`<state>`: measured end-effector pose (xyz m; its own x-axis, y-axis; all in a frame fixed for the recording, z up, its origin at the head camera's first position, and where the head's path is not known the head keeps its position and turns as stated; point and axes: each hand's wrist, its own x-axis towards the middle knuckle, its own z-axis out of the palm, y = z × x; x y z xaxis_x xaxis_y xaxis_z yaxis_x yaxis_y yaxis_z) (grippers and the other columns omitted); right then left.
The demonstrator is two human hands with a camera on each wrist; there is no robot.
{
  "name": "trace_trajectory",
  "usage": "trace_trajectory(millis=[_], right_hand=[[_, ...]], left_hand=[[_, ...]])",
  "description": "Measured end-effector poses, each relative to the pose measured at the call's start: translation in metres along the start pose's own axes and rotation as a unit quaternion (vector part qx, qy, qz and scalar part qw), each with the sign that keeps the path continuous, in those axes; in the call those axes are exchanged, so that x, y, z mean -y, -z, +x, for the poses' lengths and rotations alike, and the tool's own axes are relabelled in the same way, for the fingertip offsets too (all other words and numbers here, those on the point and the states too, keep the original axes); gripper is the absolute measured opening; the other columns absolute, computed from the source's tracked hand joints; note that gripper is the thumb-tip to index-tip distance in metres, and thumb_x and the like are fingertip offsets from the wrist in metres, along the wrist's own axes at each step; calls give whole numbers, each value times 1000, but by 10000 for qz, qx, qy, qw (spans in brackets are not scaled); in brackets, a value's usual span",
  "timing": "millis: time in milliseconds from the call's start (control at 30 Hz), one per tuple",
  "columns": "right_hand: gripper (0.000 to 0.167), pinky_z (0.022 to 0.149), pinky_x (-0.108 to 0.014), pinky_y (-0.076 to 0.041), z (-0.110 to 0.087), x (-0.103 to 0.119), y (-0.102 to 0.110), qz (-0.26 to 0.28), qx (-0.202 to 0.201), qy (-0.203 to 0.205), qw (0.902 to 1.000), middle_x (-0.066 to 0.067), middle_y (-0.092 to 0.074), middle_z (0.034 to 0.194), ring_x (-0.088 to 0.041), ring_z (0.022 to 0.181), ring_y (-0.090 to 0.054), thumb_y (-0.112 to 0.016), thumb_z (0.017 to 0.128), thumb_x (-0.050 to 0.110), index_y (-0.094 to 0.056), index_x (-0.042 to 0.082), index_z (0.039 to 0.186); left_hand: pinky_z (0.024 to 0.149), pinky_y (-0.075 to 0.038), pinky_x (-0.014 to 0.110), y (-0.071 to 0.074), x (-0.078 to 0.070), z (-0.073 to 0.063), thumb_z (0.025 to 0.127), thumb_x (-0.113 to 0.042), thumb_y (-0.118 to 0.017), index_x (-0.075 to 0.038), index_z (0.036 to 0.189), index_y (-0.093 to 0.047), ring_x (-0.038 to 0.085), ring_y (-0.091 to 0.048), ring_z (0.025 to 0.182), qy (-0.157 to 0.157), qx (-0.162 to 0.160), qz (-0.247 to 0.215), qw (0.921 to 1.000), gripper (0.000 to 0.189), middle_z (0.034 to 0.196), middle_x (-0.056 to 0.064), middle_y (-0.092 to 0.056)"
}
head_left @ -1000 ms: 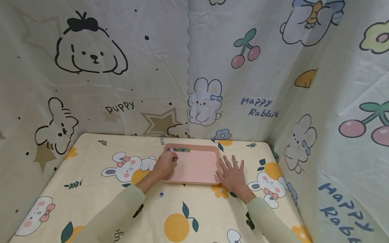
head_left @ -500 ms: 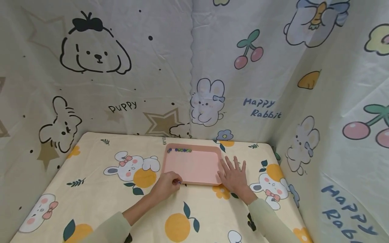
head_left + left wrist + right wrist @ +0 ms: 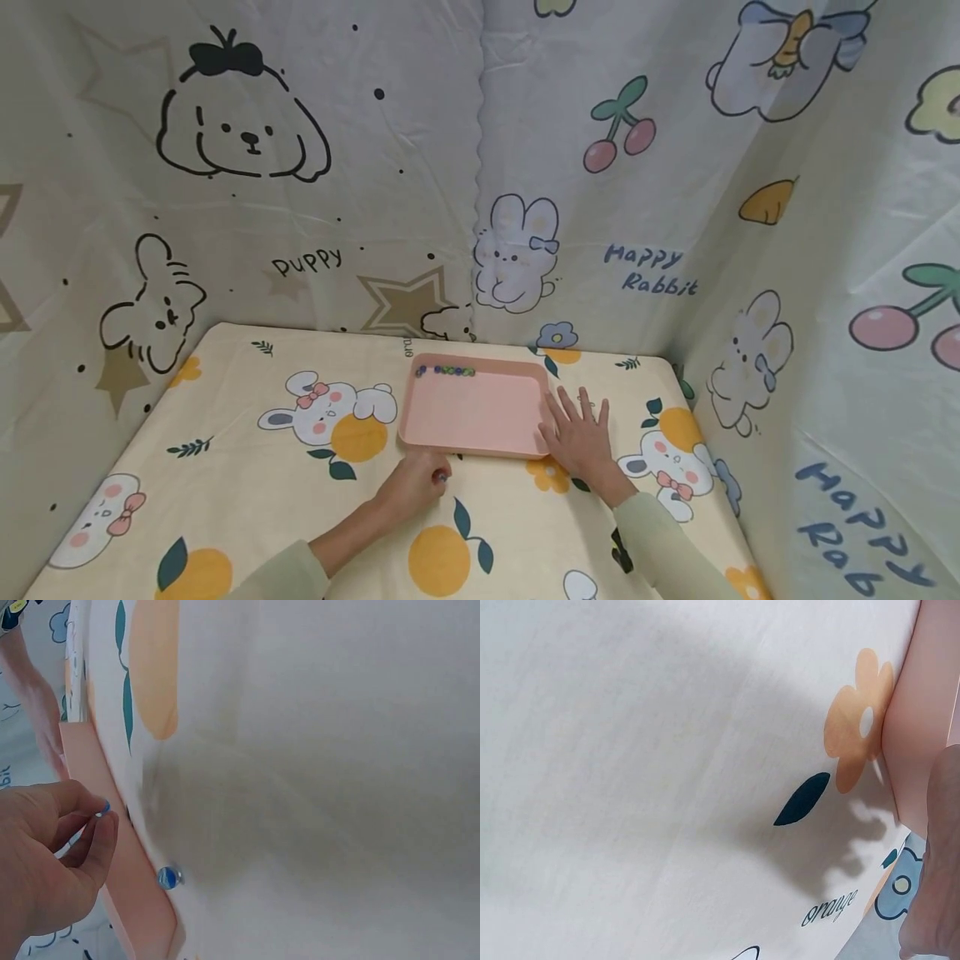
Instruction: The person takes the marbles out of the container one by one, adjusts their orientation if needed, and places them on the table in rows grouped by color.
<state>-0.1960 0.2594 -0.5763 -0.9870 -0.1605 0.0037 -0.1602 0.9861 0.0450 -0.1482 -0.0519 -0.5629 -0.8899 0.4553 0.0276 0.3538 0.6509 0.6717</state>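
My left hand (image 3: 411,490) is just in front of the pink tray (image 3: 480,417), at its near left side. Between thumb and fingertips it pinches a small blue marble (image 3: 104,807). Another blue glass marble (image 3: 169,877) lies on the cloth beside the tray's wall in the left wrist view; in the head view the left hand hides it. A row of blue and green marbles (image 3: 457,372) runs along the tray's back wall, with a gap before a few more at the left corner. My right hand (image 3: 583,437) rests with spread fingers against the tray's right edge.
A cream tablecloth (image 3: 300,508) printed with rabbits, oranges and leaves covers the table. Patterned white curtains (image 3: 420,167) hang close behind the table and on its right side.
My left hand has come out of the tray over its front edge toward me, a marble in its fingers. The right hand stays at the tray's edge. The head view has shifted slightly.
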Motion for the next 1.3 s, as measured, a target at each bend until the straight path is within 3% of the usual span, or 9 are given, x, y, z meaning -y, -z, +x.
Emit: trace_trajectory(millis=[500, 833, 1100, 1300], right_hand=[[65, 112, -70, -1, 0, -1, -1, -61, 15, -4, 10000, -8, -23, 163, -44, 148, -11, -40, 102, 53, -31, 21, 158], [65, 112, -70, 0, 0, 0, 0, 3, 76, -15, 10000, -8, -22, 163, -44, 148, -11, -39, 102, 53, -31, 21, 158], [65, 111, -69, 3, 0, 0, 0, 55, 63, -27, 10000, -9, -23, 163, -44, 148, -10, -42, 102, 52, -31, 20, 158], [65, 112, -69, 1, 0, 2, 1, 116, -77, -33, 9999, -10, -26, 162, -45, 147, -13, -45, 101, 51, -34, 20, 156]], left_hand=[[61, -50, 23, -5, 8, -2, 80, 12, -71, -4, 87, -74, 10, -51, 66, 427, 195, 272, 9985, 18, 77, -1, -60], [58, -45, 23, -7, 10, 0, 81, 12, -71, -6, 82, -71, 11, -50, 65, 473, 296, 391, 9977, 19, 73, 0, -55], [61, -48, 23, -8, 8, 0, 84, 8, -72, -4, 96, -72, 11, -52, 68, 484, 231, 489, 9974, 17, 81, -1, -62], [62, -49, 23, -7, 8, -2, 83, 7, -72, -5, 94, -72, 12, -51, 69, 501, 137, 510, 9973, 16, 81, 0, -58]])
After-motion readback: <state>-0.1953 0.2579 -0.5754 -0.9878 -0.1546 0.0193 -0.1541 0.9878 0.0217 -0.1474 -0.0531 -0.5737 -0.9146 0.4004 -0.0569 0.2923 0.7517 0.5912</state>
